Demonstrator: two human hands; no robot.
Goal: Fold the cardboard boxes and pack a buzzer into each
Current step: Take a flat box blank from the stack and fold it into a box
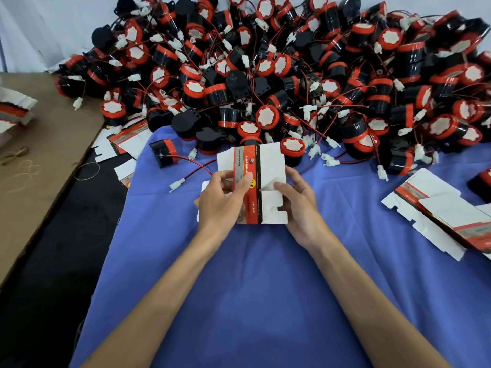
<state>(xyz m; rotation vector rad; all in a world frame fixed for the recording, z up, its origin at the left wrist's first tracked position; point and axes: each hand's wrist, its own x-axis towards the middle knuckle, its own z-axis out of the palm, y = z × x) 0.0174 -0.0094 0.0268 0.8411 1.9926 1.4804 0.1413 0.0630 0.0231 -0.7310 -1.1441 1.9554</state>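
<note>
While buzzers (265,75) lie heaped, hands (220,200) (300,205) pinch flat box (271,163).

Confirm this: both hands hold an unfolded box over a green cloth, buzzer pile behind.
Not quite. The cloth is blue, not green, as the head view shows. The left hand and right hand do hold the unfolded box, buzzer pile behind.

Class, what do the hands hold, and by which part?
One unfolded cardboard box: left hand pinches its left side, right hand its right flap.
</note>
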